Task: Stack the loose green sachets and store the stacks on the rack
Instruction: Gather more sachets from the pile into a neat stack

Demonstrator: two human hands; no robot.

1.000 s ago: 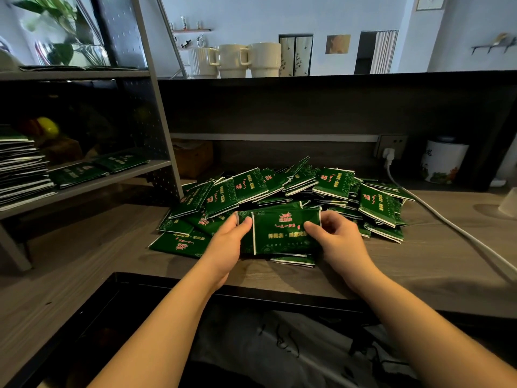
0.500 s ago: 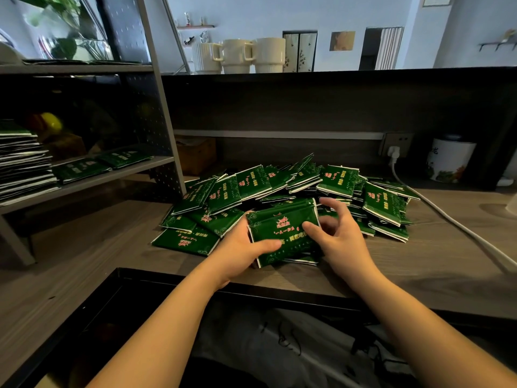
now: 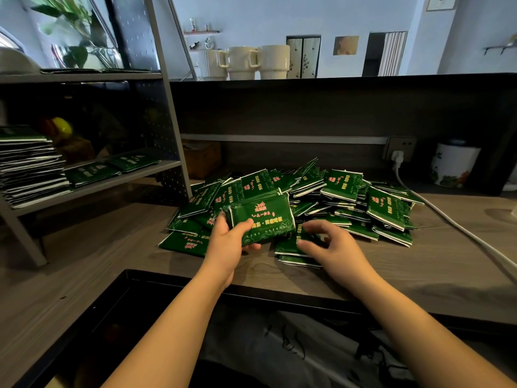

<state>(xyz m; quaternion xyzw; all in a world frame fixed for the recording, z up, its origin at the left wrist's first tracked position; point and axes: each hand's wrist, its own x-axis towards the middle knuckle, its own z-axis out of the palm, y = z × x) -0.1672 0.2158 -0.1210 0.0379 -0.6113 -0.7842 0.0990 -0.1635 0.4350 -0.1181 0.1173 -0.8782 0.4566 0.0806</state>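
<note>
The grey metal rack (image 3: 156, 175) at the tabletop's left edge already carries tall stacks of flat green foil sachets (image 3: 28, 166). The loose green sachet pile (image 3: 349, 200) covers the wooden tabletop (image 3: 419, 264) centre. Step in hand, by judgement: gathering a stack. The left hand (image 3: 228, 242) grips a small gathered bundle of green sachets (image 3: 261, 217), lifted near the front edge. The right hand (image 3: 333, 247), fingers loosely spread, hovers over sachets and holds nothing. Next: add sachets, square edges.
</note>
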